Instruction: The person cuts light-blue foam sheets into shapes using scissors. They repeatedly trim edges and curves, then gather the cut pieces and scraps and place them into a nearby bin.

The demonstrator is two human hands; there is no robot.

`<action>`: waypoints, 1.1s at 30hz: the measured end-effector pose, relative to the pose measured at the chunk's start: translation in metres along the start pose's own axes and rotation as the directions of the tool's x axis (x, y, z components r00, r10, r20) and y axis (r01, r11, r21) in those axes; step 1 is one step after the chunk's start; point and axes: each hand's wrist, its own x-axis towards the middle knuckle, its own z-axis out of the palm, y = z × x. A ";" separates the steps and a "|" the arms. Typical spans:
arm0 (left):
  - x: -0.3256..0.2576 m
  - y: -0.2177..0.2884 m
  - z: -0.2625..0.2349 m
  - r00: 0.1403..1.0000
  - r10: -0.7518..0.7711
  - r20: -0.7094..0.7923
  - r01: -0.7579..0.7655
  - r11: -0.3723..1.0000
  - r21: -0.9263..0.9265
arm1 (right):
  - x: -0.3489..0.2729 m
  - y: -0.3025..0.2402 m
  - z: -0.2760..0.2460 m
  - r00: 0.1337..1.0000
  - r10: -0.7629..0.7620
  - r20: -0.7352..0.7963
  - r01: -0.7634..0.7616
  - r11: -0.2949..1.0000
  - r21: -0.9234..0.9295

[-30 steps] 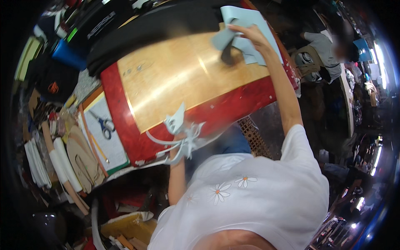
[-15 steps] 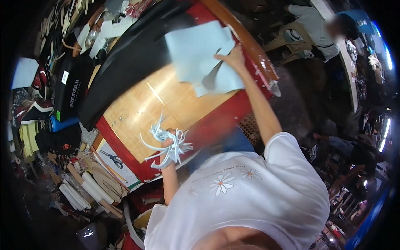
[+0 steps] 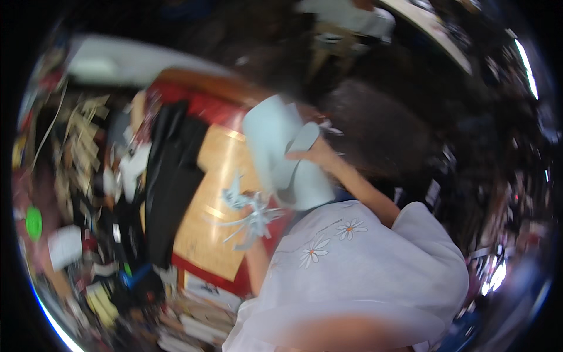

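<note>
Right hand [image 3: 314,155] gripping pale blue sheets [image 3: 281,152], left hand [image 3: 257,226] clutching blue strips [image 3: 246,208], over wooden board [image 3: 214,199].

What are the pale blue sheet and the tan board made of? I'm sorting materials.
Pale blue sheet: looks like thin matte fabric or synthetic leather, since it bends limply in the right hand. Tan board: probably wood, smooth with a glossy glare; blur leaves it open.

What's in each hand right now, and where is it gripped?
Right hand holds pale blue sheets near their middle edge. Left hand holds a bunch of pale blue strips; blur hides the exact grip.
</note>
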 end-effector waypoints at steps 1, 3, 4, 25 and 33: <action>0.015 0.007 0.001 0.997 -0.050 0.056 0.050 0.999 -0.002 | -0.024 -0.008 -0.007 0.996 -0.069 -0.063 0.078 0.985 0.152; 0.051 0.017 0.013 0.982 -0.113 0.153 0.116 0.993 -0.011 | -0.055 -0.025 -0.027 0.955 -0.098 -0.279 0.160 0.964 0.211; 0.073 0.017 0.025 0.968 -0.143 0.206 0.152 0.988 -0.029 | -0.066 -0.032 -0.044 0.948 -0.005 -0.318 0.075 0.976 0.206; 0.438 -0.385 0.431 0.313 -0.546 0.777 0.740 0.653 0.160 | -0.187 -0.094 -0.464 0.401 0.013 -0.916 0.525 0.816 0.241; 0.632 -0.584 0.573 0.118 -0.607 0.786 0.782 0.544 0.303 | -0.153 -0.086 -0.695 0.163 -0.183 -0.969 0.311 0.942 -0.126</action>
